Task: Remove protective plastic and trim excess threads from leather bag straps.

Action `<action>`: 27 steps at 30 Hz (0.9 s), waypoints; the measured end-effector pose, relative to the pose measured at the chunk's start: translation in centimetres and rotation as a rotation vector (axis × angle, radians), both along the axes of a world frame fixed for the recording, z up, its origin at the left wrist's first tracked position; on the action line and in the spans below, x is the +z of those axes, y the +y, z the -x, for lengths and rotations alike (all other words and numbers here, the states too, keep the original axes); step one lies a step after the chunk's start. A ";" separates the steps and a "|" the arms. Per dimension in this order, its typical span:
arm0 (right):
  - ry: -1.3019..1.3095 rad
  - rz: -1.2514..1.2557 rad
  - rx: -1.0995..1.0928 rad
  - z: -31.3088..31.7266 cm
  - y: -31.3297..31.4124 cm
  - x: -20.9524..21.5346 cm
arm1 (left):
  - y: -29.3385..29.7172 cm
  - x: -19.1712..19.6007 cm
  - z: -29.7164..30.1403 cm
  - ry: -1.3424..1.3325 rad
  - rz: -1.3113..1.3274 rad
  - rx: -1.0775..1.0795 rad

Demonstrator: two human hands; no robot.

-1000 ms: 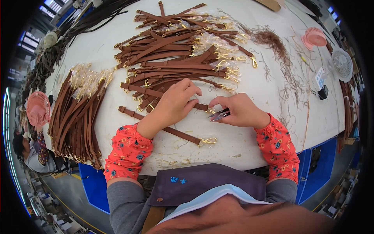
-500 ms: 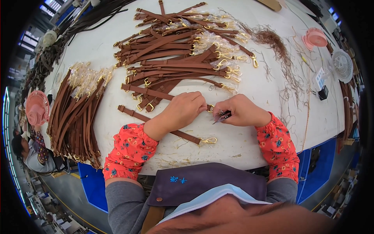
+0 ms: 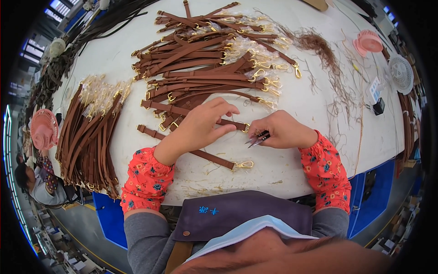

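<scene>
My right hand (image 3: 284, 130) is closed around small black-handled thread snips (image 3: 260, 138), their pointed blades angled toward the left. Its fingertips also pinch the gold-hardware end of a brown leather strap (image 3: 233, 124), hiding most of the clasp. My left hand (image 3: 200, 125) hovers over the same strap, thumb and fingers apart, with nothing between them. Closer to me, a second brown strap (image 3: 212, 157) lies slanted under my left wrist, ending in a gold snap hook (image 3: 243, 164).
Many brown straps (image 3: 196, 59) with wrapped gold hooks are heaped beyond my hands. Another strap bundle (image 3: 89, 141) lies left. Thread scraps (image 3: 319, 48), a pink fan (image 3: 367, 42) and a white fan (image 3: 401, 75) are on the right. Another pink fan (image 3: 44, 129) stands at far left, near a seated person.
My left hand has let go of the strap near its gold ring, drawn back a little to the left and spread its fingers. My right hand has barely moved.
</scene>
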State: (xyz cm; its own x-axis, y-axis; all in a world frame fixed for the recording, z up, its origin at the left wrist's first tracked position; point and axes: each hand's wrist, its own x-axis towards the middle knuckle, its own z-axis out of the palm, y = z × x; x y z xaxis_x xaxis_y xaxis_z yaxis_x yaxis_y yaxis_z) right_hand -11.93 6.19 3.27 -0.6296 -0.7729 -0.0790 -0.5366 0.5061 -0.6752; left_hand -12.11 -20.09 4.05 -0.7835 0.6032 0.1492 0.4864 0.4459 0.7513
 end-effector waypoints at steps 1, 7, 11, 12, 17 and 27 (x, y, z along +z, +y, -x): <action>0.002 -0.006 0.002 0.0 0.0 0.0 | 0.3 0.0 -0.4 0.011 0.005 -0.062; 0.005 -0.012 0.000 0.1 -0.1 -0.3 | 0.7 -2.8 -0.5 0.165 0.037 -0.092; 0.021 0.011 0.006 0.0 0.0 -0.5 | 1.2 -3.2 -0.6 0.157 -0.003 -0.077; 0.021 0.012 0.004 0.1 0.1 -0.5 | 1.3 -3.1 -0.7 0.144 0.002 -0.049; -0.129 -0.030 -0.104 0.1 -0.3 2.2 | 1.9 -3.6 -0.9 0.143 0.021 0.002; 0.377 0.051 -0.124 -0.1 -0.7 -0.4 | 1.2 -2.8 -0.3 0.005 -0.024 -0.028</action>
